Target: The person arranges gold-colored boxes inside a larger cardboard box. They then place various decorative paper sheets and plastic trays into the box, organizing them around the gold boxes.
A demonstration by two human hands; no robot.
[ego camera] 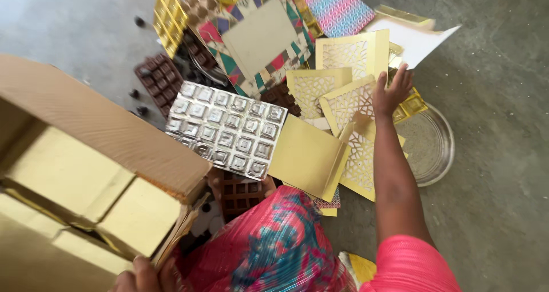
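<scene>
Right hand [390,91] reaches forward, fingers spread flat on gold lattice-cut box lids [343,100] directly beneath them, lids fanned on the concrete floor [497,172] | left hand [140,276] near, fingers wrapped on cardboard carton [97,126] edge | lids: square, gold, cream cut-out centres

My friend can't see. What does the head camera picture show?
The right hand reaches onto a pile of gold cut-out box lids on a grey floor, beside a silver tray with many small pockets. The left hand holds a cardboard box with gold packets inside.
</scene>
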